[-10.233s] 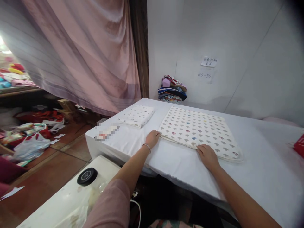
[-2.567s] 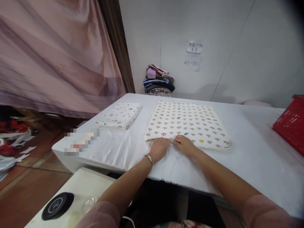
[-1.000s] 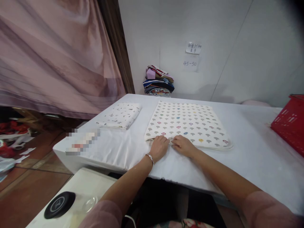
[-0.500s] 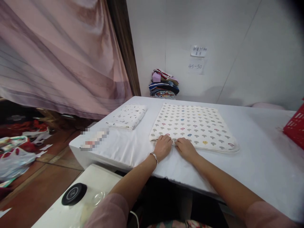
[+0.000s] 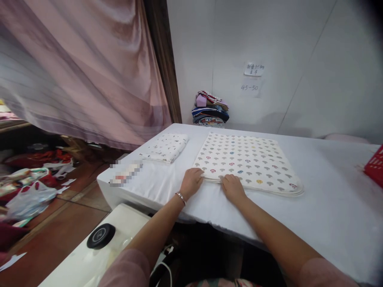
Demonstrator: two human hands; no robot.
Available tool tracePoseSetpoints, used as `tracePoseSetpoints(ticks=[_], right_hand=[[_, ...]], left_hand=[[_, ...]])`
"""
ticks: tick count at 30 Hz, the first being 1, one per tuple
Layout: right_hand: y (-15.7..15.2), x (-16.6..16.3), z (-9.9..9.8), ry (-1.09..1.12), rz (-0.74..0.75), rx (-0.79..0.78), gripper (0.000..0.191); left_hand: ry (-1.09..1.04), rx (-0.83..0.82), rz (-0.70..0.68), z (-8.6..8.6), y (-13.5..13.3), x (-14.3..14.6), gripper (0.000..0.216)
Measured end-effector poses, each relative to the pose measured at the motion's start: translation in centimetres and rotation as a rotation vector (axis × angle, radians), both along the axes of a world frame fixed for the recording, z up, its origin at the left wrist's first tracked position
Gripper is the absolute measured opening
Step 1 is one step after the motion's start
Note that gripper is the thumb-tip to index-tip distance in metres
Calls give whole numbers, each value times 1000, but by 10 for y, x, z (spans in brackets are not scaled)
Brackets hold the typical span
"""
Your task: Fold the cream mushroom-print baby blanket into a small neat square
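A folded white cloth (image 5: 242, 159) with rows of grey, red, blue and yellow mushroom prints lies flat on a white-covered table (image 5: 329, 207). My left hand (image 5: 190, 184), wearing a silver bracelet (image 5: 180, 198), grips its near left corner, fingers curled over the edge. A little to the right, my right hand (image 5: 233, 189) pinches the same near edge, with the fingertips on top. Layers of the fold show along that edge. Farther left rests a smaller folded white cloth (image 5: 167, 146) with a fine dark print, apart from both hands.
Behind the table stands a stack of folded fabrics (image 5: 210, 109) against the wall. A red basket (image 5: 375, 165) is at the right edge. At lower left, a white surface (image 5: 125, 219) carries a round black object (image 5: 101, 236). A pink curtain (image 5: 104, 71) hangs at left.
My left hand has slid left along the cloth's near edge to its corner, away from my right hand. The right hand stays at the edge. The view has shifted slightly.
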State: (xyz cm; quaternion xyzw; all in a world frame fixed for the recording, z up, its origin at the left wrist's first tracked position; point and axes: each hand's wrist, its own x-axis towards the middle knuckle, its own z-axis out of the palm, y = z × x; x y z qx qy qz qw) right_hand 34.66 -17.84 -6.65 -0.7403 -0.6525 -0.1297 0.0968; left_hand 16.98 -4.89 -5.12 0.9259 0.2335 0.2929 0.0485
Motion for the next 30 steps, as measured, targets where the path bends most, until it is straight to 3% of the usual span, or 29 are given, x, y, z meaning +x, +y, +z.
tracePoseSetpoints(ticks=[5, 11, 16, 21, 26, 30], right_hand=[[-1, 0, 0, 19, 0, 6, 17], [-1, 1, -1, -11, 28, 4, 17], [-2, -1, 6, -66, 67, -6, 17], [-3, 0, 6, -97, 88, -14, 21], [1, 3, 3, -70, 73, -77, 23], [2, 5, 5, -55, 78, -126, 25]], left_hand=[[43, -62, 92, -3, 14, -24, 28], [144, -79, 233, 4, 26, -11, 23], [192, -318, 423, 12, 34, -7, 23], [92, -266, 335, 14, 28, -16, 28], [300, -258, 308, 9, 28, -19, 28], [315, -301, 346, 10, 29, -19, 29]])
